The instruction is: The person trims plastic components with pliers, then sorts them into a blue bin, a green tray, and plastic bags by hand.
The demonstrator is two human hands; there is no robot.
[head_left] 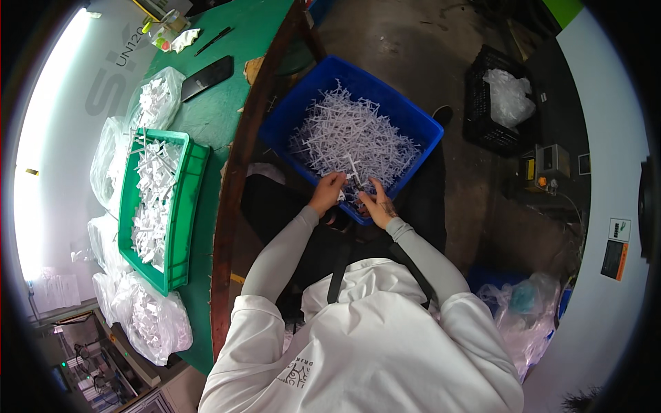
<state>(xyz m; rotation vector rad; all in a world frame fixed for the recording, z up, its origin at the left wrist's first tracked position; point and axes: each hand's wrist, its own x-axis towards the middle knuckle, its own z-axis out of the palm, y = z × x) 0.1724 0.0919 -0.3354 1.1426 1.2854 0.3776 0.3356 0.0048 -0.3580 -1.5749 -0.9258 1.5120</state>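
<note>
A blue bin point(421, 153) stands in front of me, heaped with thin white branched plastic pieces point(358, 131). Over its near edge, my left hand point(328, 193) is closed in a pinch, with a small white bit at its fingertips. My right hand point(378, 204) is beside it, thumb and fingers curled round the lower end of a white plastic stick point(353, 167). Something small and dark sits by that end, too small to make out. The two hands are close together, fingertips a little apart.
On the green table point(224, 113) at left stand a green crate point(180, 227) of small white parts, several clear bags point(153, 320) of them, a phone point(206, 78) and a pen point(212, 41). A black crate point(482, 113) holding clear plastic is at far right. Bagged plastic point(530, 310) lies lower right.
</note>
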